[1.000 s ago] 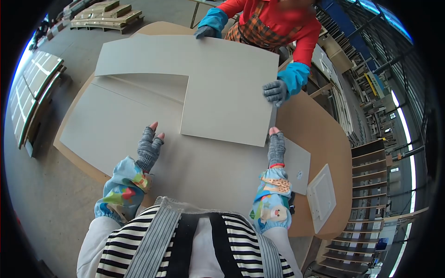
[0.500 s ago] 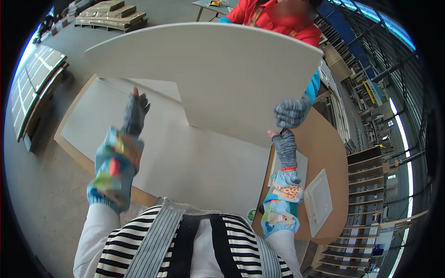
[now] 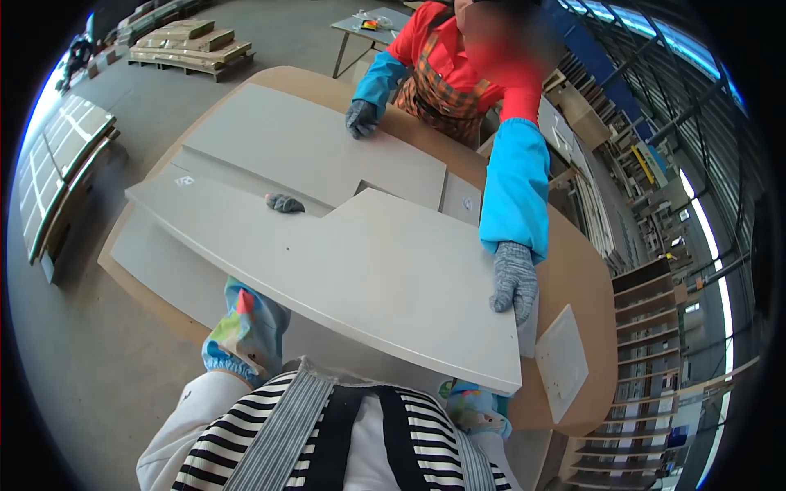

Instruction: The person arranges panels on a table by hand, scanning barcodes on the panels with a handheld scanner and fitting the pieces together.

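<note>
A large pale grey panel [image 3: 368, 270] with a curved near edge and a cut-out in its far edge lies tilted in front of me. My left hand [image 3: 286, 204], in a grey fingerless glove, reaches beneath it and curls its fingers over the far edge beside the cut-out. My right hand is hidden under the panel's right near corner; only the patterned right sleeve [image 3: 479, 407] shows. A co-worker's gloved hand [image 3: 514, 282] rests on the panel's right end. Their other hand [image 3: 361, 119] touches a second grey panel [image 3: 270, 123] at the far side.
Brown cardboard [image 3: 585, 278] covers the worktable under the panels. A small white plate [image 3: 563, 364] lies at its right side. Pallets of wrapped boards [image 3: 192, 47] stand on the floor back left, with another stack [image 3: 70, 164] at left. A shelf rack [image 3: 643, 327] stands right.
The panel has come down from upright to lean toward me, exposing the second panel behind it. My left hand has moved under it to its far edge; my right hand has gone out of sight.
</note>
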Demonstrator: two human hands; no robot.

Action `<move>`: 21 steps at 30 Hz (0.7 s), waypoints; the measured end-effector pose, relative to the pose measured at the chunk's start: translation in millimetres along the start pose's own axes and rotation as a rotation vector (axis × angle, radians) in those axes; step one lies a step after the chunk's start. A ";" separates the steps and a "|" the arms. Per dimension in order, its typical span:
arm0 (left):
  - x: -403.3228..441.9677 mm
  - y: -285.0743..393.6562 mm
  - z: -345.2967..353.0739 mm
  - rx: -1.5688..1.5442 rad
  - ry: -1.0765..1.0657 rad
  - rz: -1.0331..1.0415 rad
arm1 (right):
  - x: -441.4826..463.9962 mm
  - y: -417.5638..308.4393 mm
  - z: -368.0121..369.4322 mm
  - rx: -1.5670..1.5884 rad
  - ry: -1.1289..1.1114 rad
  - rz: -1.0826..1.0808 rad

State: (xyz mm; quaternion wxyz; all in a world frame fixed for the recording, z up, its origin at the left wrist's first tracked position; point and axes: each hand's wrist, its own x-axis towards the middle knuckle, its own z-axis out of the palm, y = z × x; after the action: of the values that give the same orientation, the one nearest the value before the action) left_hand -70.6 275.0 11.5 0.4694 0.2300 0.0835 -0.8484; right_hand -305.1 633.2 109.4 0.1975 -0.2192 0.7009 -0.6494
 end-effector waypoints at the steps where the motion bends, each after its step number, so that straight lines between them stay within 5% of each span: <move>1: -3.3 1.3 -5.7 0.006 -0.005 -0.011 | -11.4 11.2 -3.1 0.052 0.003 0.076; 11: -16.2 10.8 -33.5 -0.012 -0.034 -0.086 | -63.9 69.4 -13.0 0.281 0.050 0.444; 21: -40.3 41.4 -69.4 -0.176 -0.093 -0.163 | -51.1 130.4 -5.2 0.303 0.096 0.347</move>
State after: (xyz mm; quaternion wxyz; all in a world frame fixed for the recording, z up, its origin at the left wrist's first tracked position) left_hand 3.9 307.8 -27.6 0.4208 0.1406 0.1542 -0.8828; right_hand -272.4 674.2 -20.6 0.3035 -0.0321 0.6312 -0.7130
